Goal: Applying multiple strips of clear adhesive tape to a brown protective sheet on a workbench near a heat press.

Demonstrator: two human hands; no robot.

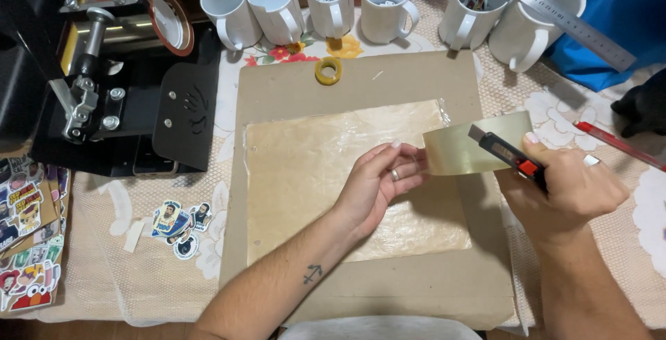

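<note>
My right hand (569, 187) is clenched around a black utility knife with a red slider (510, 156), its blade end lying against a strip of wide, clear yellowish packing tape (461, 149). My left hand (378, 184) pinches the free left end of that strip between fingertips and thumb, so the tape is held taut in the air between the two grips, just above the right edge of the work. I cannot tell whether the blade has bitten into the tape yet.

Below the strip lies a pale, glossy yellowish sheet (326, 173), which rests on a larger flat brown cardboard board (388, 291) on the desk (125, 270). The sheet looks already covered in shiny film, wrinkled at its upper right corner; I judge the covering largely done, with this strip not yet cut free or laid down.

Further out, a small roll of yellow tape (328, 70) sits at the board's top edge. Behind it stands a row of white ceramic mugs (329, 0), with a steel ruler (555, 10) resting across the right-hand ones. A black mug heat press (118, 69) stands at left, with colourful stickers (177, 225) near it.
</note>
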